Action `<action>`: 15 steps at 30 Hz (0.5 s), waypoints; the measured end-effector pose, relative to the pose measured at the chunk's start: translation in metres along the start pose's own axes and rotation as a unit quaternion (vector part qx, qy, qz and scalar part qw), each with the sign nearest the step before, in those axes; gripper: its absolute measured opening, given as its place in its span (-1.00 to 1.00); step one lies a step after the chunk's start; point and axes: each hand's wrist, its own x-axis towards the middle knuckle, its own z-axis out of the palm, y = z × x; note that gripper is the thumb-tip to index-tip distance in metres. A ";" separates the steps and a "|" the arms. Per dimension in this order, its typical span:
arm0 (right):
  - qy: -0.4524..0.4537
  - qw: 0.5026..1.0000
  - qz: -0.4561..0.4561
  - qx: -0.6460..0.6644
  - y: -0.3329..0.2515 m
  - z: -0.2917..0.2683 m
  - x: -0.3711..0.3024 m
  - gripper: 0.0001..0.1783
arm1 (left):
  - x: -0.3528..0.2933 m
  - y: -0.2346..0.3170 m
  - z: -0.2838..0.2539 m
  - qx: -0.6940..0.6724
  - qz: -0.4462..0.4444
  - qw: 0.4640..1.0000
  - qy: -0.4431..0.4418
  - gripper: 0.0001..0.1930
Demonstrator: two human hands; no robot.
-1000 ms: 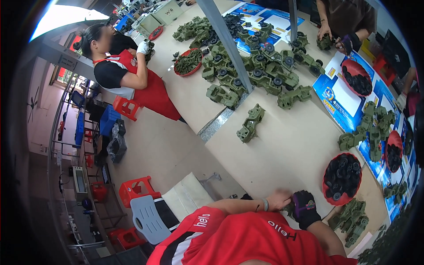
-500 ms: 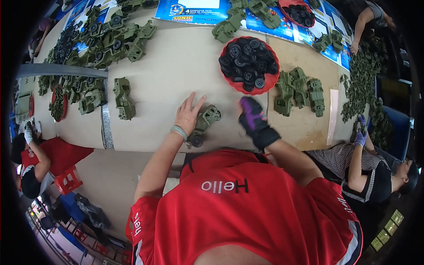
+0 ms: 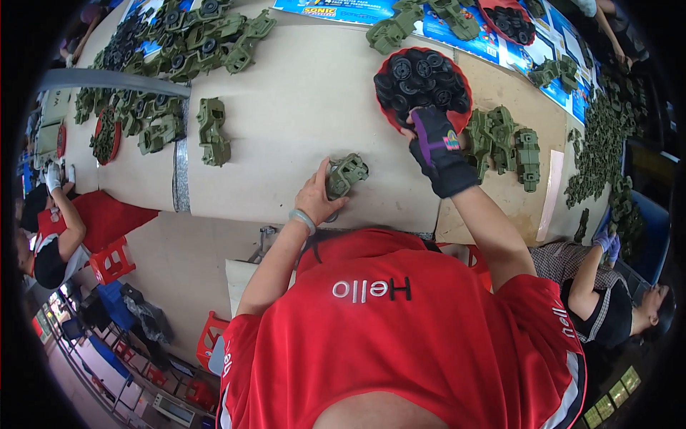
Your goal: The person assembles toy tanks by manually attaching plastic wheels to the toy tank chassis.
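Observation:
My left hand, bare with a pale bracelet at the wrist, grips a green toy truck body on the tan table. My right hand wears a black and purple glove and reaches into the near rim of a red tray of black wheels. Whether its fingers hold a wheel is hidden. Just right of that hand stand three green truck bodies.
A lone green truck stands left of centre, with a large heap of trucks beyond it. More trucks and blue printed sheets lie at the far edge. Other people work at the left and right. Red stools stand on the floor.
The view has swung down onto the table. My left hand has closed on the truck body, and my gloved right hand has moved from beside it up to the wheel tray.

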 end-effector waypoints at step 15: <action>-0.187 0.982 -0.039 0.008 -0.002 0.035 -0.087 -0.44 | 0.007 0.024 0.050 -0.087 -0.017 0.993 0.075 0.27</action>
